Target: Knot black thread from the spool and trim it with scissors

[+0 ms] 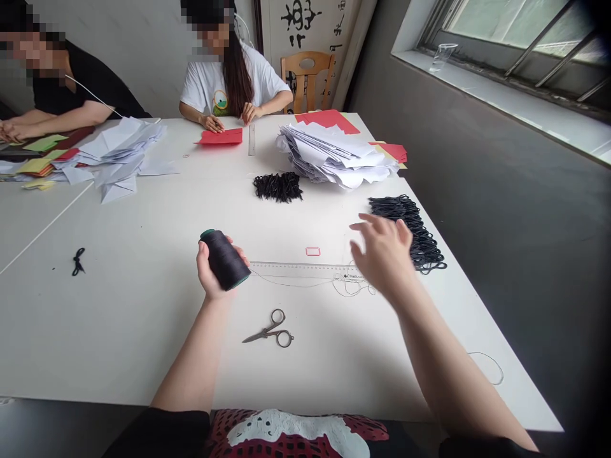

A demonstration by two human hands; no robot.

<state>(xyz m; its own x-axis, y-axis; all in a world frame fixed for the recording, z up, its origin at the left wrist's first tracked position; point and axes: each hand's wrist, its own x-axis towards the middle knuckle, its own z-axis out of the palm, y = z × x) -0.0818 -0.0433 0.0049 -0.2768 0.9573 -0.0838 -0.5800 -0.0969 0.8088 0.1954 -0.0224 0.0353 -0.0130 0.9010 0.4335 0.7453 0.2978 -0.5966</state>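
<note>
My left hand is wrapped round a spool of black thread with green ends, tilted above the white table. A thin thread trails from the spool to the right and lies in loose loops beneath my right hand. That hand is raised with its fingers spread, and I see nothing held in it. A clear ruler lies flat between my hands. Nearer to me lies a pair of scissors, its blades pointing left. Just beyond my right hand is a pile of looped dark cords.
A bundle of black cords and a heap of white papers lie farther off. A small red rectangle sits past the ruler. Across the table one person handles red paper; another sits left by stacked papers.
</note>
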